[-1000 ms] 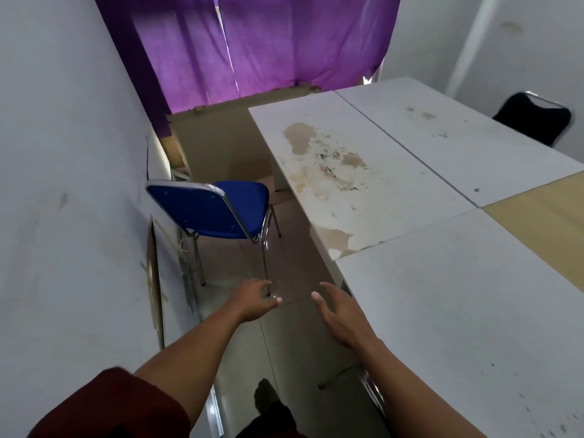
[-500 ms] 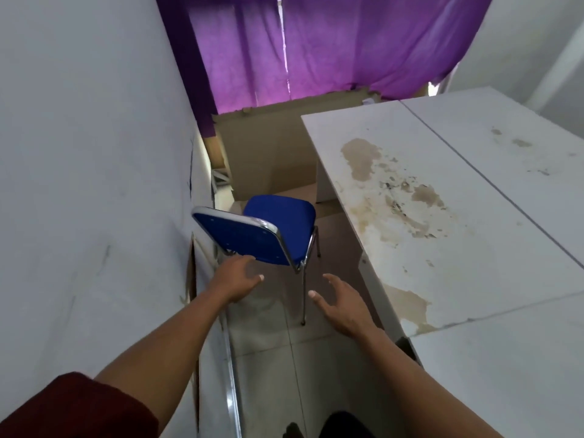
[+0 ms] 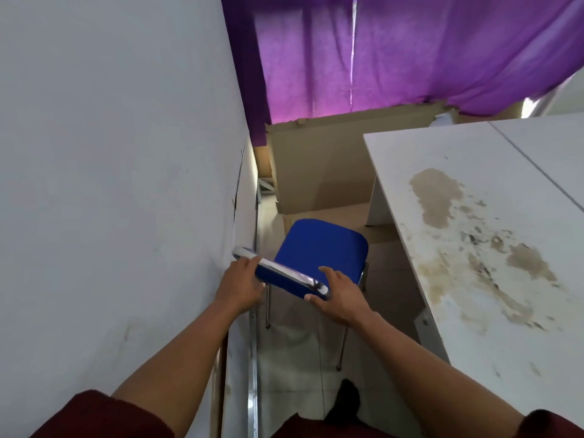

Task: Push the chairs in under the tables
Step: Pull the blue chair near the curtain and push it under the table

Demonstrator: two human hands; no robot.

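A blue padded chair [image 3: 322,245] with a chrome frame stands in the narrow aisle between the left wall and the white table [image 3: 493,235]. Its backrest faces me and its seat points away toward the curtain, so the chair stands beside the table, not under it. My left hand [image 3: 240,284] grips the left end of the backrest's chrome top rail. My right hand [image 3: 339,295] holds the rail's right corner, thumb under and fingers over it. The chair's legs rest on the tiled floor.
The white wall [image 3: 110,184] runs close along the left, with a board leaning at its foot. A cardboard sheet [image 3: 319,165] stands beyond the chair under a purple curtain [image 3: 410,52]. The table top is stained and peeling. My foot [image 3: 346,399] is on the floor behind the chair.
I have stepped closer to the chair. Both hands, open and reaching before, have now closed on the top rail of its backrest.
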